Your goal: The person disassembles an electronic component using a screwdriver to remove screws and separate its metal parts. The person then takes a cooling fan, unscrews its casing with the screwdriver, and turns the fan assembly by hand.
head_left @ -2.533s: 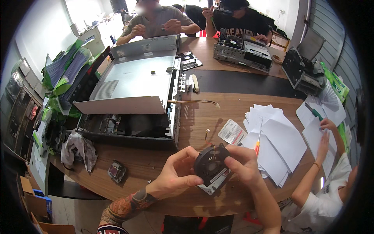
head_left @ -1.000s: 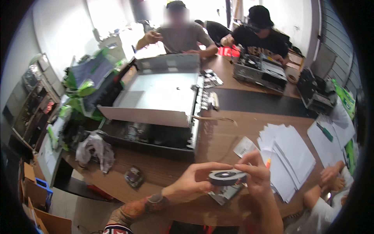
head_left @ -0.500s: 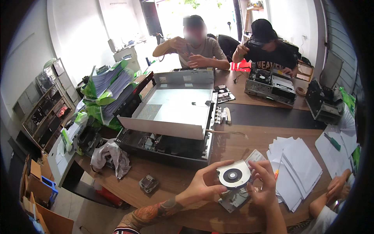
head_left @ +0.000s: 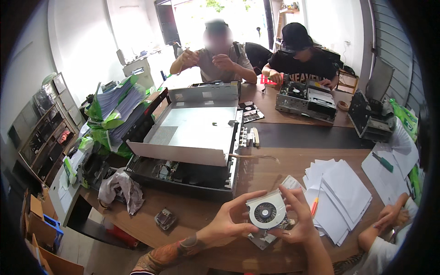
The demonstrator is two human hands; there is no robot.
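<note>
A small blower fan (head_left: 267,212) with a silvery square housing and dark round blades is held up between my hands above the near part of the table. My left hand (head_left: 229,219) grips its left side, thumb along the lower edge and fingers at the upper left. My right hand (head_left: 299,222) pinches the right side, with fingers at the top corner and the thumb at the bottom. Below the fan lies a metal bracket or plate (head_left: 262,241), partly hidden by the fan and my fingers. A pale flat piece (head_left: 292,183) rests behind my right fingers.
Stacked metal computer cases (head_left: 183,151) stand left of centre. White paper sheets (head_left: 341,197) with an orange-handled screwdriver (head_left: 315,206) lie at right. A small metal part (head_left: 165,219) and a crumpled cloth (head_left: 122,190) are at left. Two people work across the table; another person's hands (head_left: 389,215) rest at right.
The fan has turned so its round blades face me more fully. My right thumb now presses its lower edge. The whole view has shifted slightly; the person opposite has moved their hands.
</note>
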